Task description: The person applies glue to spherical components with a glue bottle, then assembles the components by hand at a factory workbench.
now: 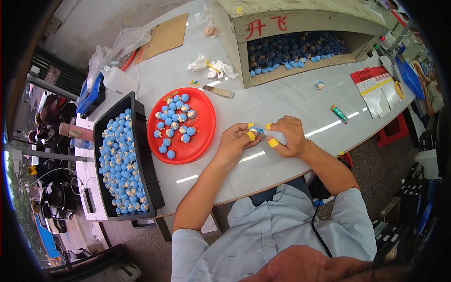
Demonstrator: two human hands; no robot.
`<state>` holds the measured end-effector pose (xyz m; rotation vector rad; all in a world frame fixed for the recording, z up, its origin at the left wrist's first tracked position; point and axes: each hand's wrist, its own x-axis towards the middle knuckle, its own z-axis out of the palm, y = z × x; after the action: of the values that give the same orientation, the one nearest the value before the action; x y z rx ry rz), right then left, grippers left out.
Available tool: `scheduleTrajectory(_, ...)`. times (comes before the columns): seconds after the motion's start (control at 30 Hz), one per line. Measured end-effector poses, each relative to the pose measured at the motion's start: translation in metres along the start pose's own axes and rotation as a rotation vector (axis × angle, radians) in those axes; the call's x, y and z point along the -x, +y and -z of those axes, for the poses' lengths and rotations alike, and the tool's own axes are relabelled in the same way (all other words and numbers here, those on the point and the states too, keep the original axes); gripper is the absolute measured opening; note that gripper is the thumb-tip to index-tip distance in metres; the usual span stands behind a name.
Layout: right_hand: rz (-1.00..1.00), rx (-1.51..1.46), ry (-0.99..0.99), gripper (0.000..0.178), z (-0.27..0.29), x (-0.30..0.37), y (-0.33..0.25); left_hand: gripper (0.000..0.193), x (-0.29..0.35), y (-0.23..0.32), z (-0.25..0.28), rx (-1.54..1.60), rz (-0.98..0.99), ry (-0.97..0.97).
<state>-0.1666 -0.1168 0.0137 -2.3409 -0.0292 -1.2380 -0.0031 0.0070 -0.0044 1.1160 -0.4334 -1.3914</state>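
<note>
Over the front of the white table, my left hand [235,144] pinches a small blue ball [254,130] between thumb and fingers, which partly hide it. My right hand [292,138] is closed round a small whitish squeeze bottle [278,137], its narrow tip pointing left at the ball. Yellow bands wrap fingertips of both hands. Left of my hands is a round red tray [202,141] with several blue balls [171,153] bearing cream-coloured pieces. Beyond it, a long black bin [151,174] is filled with similar balls.
At the back, an open-fronted metal box [242,61] holds many dark blue pieces. A flat blade-like tool [218,91], crumpled white wrappers [213,68] and cardboard [162,38] lie on the table. To the right are a lone ball [320,85], a green tube [339,114] and yellow tape [399,90].
</note>
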Motion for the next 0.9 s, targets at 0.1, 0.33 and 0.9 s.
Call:
scheduleTrajectory(0.1,-0.003,0.026,-0.004,0.021,-0.0003,0.0022,0.0013,0.027,0.0020,0.0015,-0.0016,-0.002,0.001,0.010)
scheduleTrajectory(0.33,0.010,0.017,-0.017,0.022,0.0008,0.0017,0.0004,0.028,0.0007,0.0021,-0.0024,0.014,0.013,0.026)
scheduleTrajectory(0.9,-0.013,0.011,-0.005,0.021,0.0023,0.0017,0.0001,0.026,0.0011,0.0016,-0.0017,-0.021,0.012,0.002)
